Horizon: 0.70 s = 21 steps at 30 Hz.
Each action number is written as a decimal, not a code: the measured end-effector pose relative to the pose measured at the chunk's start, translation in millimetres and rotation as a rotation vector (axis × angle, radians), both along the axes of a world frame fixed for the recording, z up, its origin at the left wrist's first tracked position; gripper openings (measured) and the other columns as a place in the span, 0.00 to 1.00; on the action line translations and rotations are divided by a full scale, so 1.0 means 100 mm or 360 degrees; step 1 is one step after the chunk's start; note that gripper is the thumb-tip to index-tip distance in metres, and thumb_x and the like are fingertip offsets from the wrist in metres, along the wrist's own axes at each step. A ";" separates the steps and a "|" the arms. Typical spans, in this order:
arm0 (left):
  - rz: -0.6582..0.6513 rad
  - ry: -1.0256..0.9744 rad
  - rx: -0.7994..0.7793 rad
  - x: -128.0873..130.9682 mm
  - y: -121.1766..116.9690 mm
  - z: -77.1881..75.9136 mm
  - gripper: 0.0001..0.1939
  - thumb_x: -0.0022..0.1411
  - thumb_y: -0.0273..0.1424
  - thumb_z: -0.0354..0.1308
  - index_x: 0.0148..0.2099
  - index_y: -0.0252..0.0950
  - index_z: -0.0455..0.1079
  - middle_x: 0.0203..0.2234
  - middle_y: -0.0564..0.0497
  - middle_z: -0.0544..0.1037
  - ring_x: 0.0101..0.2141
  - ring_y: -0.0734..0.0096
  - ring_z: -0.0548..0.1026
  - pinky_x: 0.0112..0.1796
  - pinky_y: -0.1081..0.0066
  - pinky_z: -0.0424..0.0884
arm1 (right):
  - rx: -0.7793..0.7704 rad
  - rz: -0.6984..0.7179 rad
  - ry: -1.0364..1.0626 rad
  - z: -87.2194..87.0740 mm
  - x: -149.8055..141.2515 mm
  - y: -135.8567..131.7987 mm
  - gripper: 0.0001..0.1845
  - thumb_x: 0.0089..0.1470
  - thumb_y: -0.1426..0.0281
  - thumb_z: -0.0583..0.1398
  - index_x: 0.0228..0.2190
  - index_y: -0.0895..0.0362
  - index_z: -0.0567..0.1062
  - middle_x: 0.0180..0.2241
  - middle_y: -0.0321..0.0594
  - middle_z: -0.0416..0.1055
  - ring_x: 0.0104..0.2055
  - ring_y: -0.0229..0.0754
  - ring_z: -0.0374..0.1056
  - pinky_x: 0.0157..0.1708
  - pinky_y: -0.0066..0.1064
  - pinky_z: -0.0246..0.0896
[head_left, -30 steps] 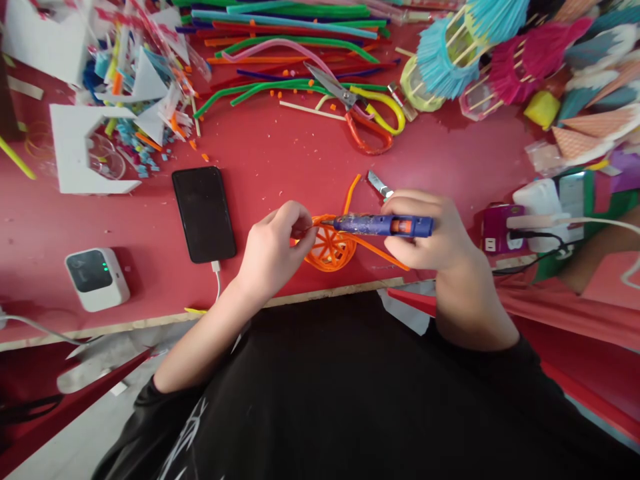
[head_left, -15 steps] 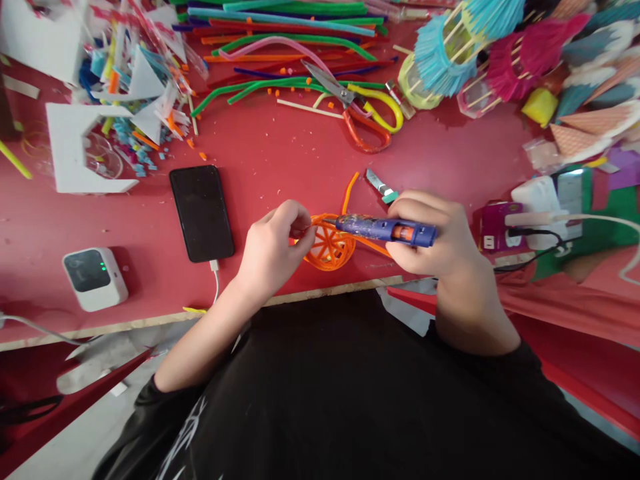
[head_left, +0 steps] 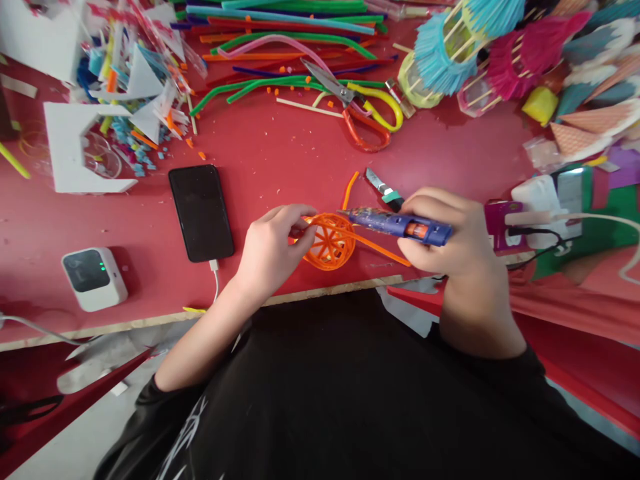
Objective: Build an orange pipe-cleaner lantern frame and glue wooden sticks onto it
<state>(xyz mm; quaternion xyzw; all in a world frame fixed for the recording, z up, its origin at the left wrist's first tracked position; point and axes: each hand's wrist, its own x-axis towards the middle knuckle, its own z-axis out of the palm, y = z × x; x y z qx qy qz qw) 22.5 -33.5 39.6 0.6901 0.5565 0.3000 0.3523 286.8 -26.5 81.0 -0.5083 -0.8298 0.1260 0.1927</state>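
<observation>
My left hand pinches the left rim of an orange ball-shaped frame made of bent orange strips, which rests on the red table near its front edge. My right hand is closed round a blue glue gun held level, its nozzle pointing left just above the frame's top right. A long orange strip runs from the frame to the right under the gun. A short curved orange piece lies just behind the frame.
A black phone on a cable lies left of my hands, a small white device further left. A small knife, scissors, coloured strips, white foam pieces, tasselled lanterns and a power strip lie around.
The glue gun has drawn back to the right, its nozzle leaving the frame's left side. My left thumb and fingers have shifted on the rim; the long orange strip shows more.
</observation>
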 end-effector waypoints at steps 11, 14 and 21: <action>-0.0036 0.0005 -0.0140 -0.02 0.02 0.00 0.13 0.60 0.24 0.63 0.48 0.36 0.79 0.31 0.52 0.82 0.30 0.75 0.78 0.38 0.74 0.77 | -0.0304 -0.0469 -0.0507 -0.37 0.83 0.30 0.23 0.46 0.74 0.58 0.46 0.53 0.74 0.46 0.52 0.78 0.52 0.61 0.73 0.55 0.58 0.61; -0.0014 -0.0026 -0.0165 -0.02 0.02 0.00 0.12 0.59 0.24 0.63 0.46 0.36 0.80 0.31 0.52 0.82 0.29 0.75 0.78 0.37 0.74 0.77 | -0.0375 -0.0457 -0.0455 -0.40 0.92 0.40 0.25 0.44 0.80 0.55 0.45 0.52 0.74 0.46 0.49 0.77 0.52 0.58 0.73 0.55 0.54 0.63; 0.0057 -0.0040 -0.0193 0.00 0.03 -0.01 0.11 0.57 0.23 0.63 0.43 0.36 0.80 0.30 0.52 0.82 0.29 0.74 0.78 0.36 0.73 0.77 | -0.0002 -0.0762 -0.0029 -0.13 0.30 0.34 0.19 0.48 0.82 0.56 0.41 0.54 0.74 0.41 0.50 0.75 0.38 0.46 0.73 0.44 0.42 0.70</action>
